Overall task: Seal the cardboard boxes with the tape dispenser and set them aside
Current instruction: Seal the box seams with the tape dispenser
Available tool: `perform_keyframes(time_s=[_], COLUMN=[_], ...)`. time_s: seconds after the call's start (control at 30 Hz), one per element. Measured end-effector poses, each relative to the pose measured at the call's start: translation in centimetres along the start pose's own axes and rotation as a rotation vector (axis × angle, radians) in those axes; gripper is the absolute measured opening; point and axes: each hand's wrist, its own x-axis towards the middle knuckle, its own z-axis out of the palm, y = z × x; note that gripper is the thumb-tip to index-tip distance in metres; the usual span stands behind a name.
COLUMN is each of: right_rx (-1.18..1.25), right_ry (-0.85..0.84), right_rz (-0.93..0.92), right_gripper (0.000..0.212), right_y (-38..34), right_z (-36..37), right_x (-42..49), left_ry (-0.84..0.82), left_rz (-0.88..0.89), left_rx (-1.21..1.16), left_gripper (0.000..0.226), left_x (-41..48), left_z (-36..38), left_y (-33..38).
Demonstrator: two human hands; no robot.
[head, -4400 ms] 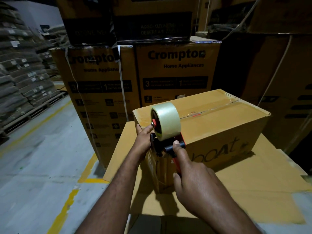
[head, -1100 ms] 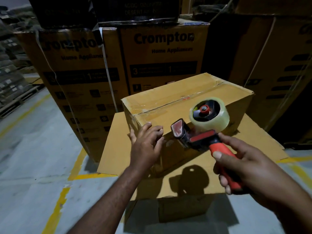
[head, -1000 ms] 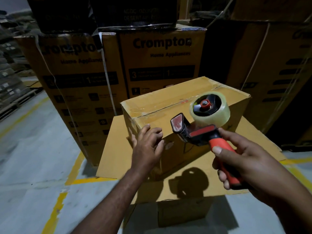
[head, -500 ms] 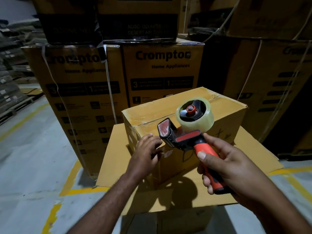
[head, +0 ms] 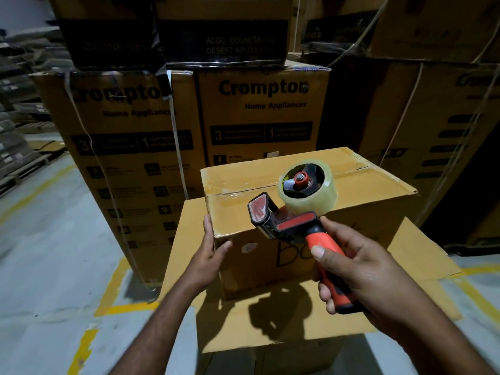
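Observation:
A brown cardboard box [head: 349, 193] with clear tape along its top seam sits on a flat cardboard sheet [head: 270, 328]. My left hand [head: 209, 255] grips its near left corner, fingers on the left side and thumb on the front face. My right hand [head: 362, 277] holds the red handle of the tape dispenser [head: 295, 212] in the air in front of the box. The clear tape roll sits above the box's front edge and does not touch it.
Tall Crompton cartons [head: 259, 115] are stacked right behind the box, and more strapped cartons [head: 438, 125] stand on the right. Grey concrete floor with yellow lines [head: 113, 288] lies on the left. Stacked sacks on pallets [head: 16, 125] line the far left.
My left hand slid from the box's front top edge to its left corner and now grips it. The dispenser stays lifted off the box in my right hand.

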Motion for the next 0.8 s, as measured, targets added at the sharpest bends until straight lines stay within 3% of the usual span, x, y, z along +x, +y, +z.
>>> perform_keyframes(time_s=[0.1, 0.17, 0.23, 0.27, 0.3, 0.33, 0.4, 0.5, 0.8], right_rx=[-0.008, -0.013, -0.022, -0.031, -0.045, -0.064, -0.113, -0.282, -0.708], right_ry=[0.011, 0.024, 0.055, 0.07, 0.086, 0.102, 0.137, 0.199, 0.449], right_rz=[-0.012, -0.018, -0.022, -0.026, -0.033, -0.042, -0.06, -0.108, -0.321], right_gripper=[0.072, 0.073, 0.074, 0.074, 0.073, 0.072, 0.071, 0.071, 0.071], right_y=[-0.1, -0.2, -0.2, -0.2, -0.3, -0.3, -0.5, -0.4, -0.2], right_z=[-0.1, -0.2, -0.4, -0.6, -0.7, -0.8, -1.3, -2.4, -11.8], right_x=[0.1, 0.1, 0.2, 0.2, 0.1, 0.1, 0.0, 0.2, 2.6], left_ry=[-0.176, 0.072, 0.443, 0.546, 0.539, 0.442, 0.134, -0.184, -0.35], left_rz=[-0.165, -0.206, -0.035, 0.042, 0.069, 0.044, -0.094, -0.269, -0.496], left_rx=[0.468, 0.613, 0.461, 0.294, 0.119, -0.057, -0.371, -0.604, -0.918], left_gripper=[0.087, 0.07, 0.044, 0.033, 0.022, 0.019, 0.039, 0.064, 0.069], left_x=[-0.1, -0.6, -1.4, -1.7, -1.6, -1.2, 0.0, 2.6, 11.8], left_z=[-2.3, -3.7, -3.6, -3.1, -2.4, -1.3, 1.2, 4.3, 15.2], left_y=[-1.1, 0.1, 3.2, 5.1, 6.9, 8.8, 12.2, 16.1, 21.1])
